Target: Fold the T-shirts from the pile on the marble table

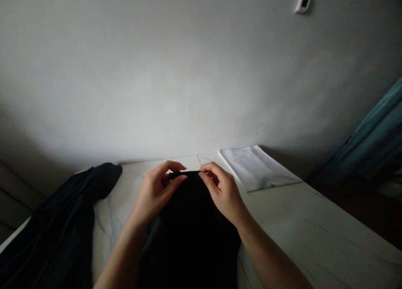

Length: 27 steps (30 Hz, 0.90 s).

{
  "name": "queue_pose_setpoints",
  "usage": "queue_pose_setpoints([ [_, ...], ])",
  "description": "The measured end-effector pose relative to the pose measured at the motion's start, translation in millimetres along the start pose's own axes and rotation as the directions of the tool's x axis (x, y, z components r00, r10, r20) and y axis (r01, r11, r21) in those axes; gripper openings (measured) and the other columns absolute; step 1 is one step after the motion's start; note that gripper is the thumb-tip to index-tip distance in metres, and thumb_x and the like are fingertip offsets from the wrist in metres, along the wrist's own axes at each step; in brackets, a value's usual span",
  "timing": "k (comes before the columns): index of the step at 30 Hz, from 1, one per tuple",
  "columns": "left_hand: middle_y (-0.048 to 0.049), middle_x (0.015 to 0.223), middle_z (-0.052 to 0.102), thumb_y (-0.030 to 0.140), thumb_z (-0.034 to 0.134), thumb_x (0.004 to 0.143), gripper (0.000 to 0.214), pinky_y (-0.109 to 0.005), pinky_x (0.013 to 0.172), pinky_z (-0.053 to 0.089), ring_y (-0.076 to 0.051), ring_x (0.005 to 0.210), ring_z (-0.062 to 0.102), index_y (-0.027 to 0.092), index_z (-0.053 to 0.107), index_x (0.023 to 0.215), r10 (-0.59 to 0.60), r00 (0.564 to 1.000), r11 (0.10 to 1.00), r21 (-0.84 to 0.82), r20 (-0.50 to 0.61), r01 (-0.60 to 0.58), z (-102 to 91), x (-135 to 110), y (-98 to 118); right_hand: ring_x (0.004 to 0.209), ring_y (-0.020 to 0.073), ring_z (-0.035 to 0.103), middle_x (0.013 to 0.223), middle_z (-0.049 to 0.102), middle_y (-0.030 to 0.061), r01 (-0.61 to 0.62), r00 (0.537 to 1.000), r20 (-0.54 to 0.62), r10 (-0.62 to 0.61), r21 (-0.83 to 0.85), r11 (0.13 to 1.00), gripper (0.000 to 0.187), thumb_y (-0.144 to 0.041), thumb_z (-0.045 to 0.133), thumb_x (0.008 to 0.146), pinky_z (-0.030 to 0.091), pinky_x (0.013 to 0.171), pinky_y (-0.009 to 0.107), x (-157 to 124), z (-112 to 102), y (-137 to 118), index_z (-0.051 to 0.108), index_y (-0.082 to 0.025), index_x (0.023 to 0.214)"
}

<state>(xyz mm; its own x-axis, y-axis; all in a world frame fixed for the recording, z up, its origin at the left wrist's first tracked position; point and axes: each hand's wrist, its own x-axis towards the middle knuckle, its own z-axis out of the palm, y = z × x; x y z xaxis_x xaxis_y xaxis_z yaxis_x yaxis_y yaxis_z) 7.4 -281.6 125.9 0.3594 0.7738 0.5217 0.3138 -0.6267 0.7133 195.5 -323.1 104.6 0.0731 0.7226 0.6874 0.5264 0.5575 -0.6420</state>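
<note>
A black garment [191, 238] stretches from the bottom edge of the view up to my two hands; its exact kind does not show. My left hand [161, 186] pinches the far edge near its left corner, thumb on the near side and fingers behind. A short way to the right, my right hand [220, 184] grips the same edge between thumb and fingertips. The edge between them looks straight and slightly raised. The garment's lower part runs out of view between my forearms.
Another dark garment [69, 222] lies crumpled along the left of the white marbled table [314, 230]. Folded white cloth or a sheet [251, 165] rests at the back right by the wall [176, 71]. A teal curtain [373, 125] hangs at the far right, beyond the table's edge.
</note>
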Motion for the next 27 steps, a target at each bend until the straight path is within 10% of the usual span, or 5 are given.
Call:
queue_pose_setpoints([
  [10,0.0017,0.084,0.060,0.039,0.070,0.081,0.029,-0.017,0.044,0.033,-0.003,0.049,0.044,0.019,0.061,0.100,-0.012,0.996,1.000,-0.011,-0.089,0.011,-44.4,-2.2,-9.5,0.078,0.0181,0.060,0.083,0.063,0.0029,-0.058,0.840,-0.543,-0.011,-0.111,0.992,0.026,-0.047,0.058,0.088,0.049,0.073,0.031,25.4,-71.0,54.4,0.060,-0.021,0.090],
  [20,-0.0038,0.088,0.070,0.037,0.082,0.067,0.033,-0.029,0.078,0.053,-0.019,0.087,0.065,0.019,0.069,0.092,-0.086,0.996,0.994,-0.065,-0.007,0.085,-67.8,-1.8,-23.2,0.075,0.0194,0.061,0.081,0.064,0.0039,-0.069,0.877,-0.479,-0.033,-0.194,0.979,0.035,-0.056,0.058,0.086,0.050,0.072,0.035,31.2,-88.2,58.0,0.061,-0.022,0.087],
  [27,-0.0051,0.083,0.070,0.045,0.084,0.064,0.038,-0.027,0.070,0.053,-0.017,0.077,0.067,0.016,0.067,0.083,-0.218,0.976,0.922,-0.324,0.017,0.212,-65.0,-14.9,-21.8,0.074,0.0236,0.063,0.081,0.066,0.0089,-0.099,0.920,-0.393,0.005,-0.219,0.971,0.033,-0.060,0.062,0.082,0.049,0.072,0.041,36.2,-117.8,59.8,0.064,-0.027,0.083],
])
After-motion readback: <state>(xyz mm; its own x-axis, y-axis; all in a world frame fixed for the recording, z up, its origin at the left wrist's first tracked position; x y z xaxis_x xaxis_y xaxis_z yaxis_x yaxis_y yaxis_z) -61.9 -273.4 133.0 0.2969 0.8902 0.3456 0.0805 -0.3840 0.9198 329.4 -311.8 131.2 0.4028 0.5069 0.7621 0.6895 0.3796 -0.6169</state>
